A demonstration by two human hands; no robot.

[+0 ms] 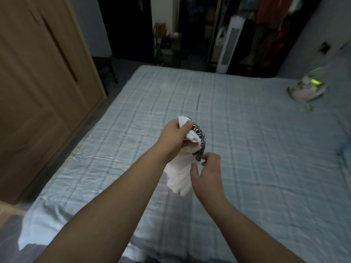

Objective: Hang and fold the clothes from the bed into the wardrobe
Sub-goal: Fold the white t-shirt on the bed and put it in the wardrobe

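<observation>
Your left grip point(175, 136) is clamped around a bunched white garment point(182, 179) with a black-and-white patterned band, holding it up above the middle of the bed point(256, 149). The cloth's top wad pokes out between thumb and fingers, and the rest hangs down in loose folds toward your right hand point(207, 173). That right grip pinches the garment's edge just below the patterned band, thumb and fingertips closed on the cloth. Both bare forearms reach in from the bottom of the frame and cross the near edge of the mattress.

The bed wears a pale blue checked sheet, wrinkled near you and smoother farther off. A second crumpled garment point(306, 88), whitish with a bright green patch, lies on the sheet at the far right, well apart from your hands. A wooden wardrobe point(38, 88) with closed panelled doors stands along the left side of the bed. Beyond the foot of the bed, an open closet point(269, 25) shows dark hanging clothes, with a white tower fan point(228, 48) standing upright in front of it.
</observation>
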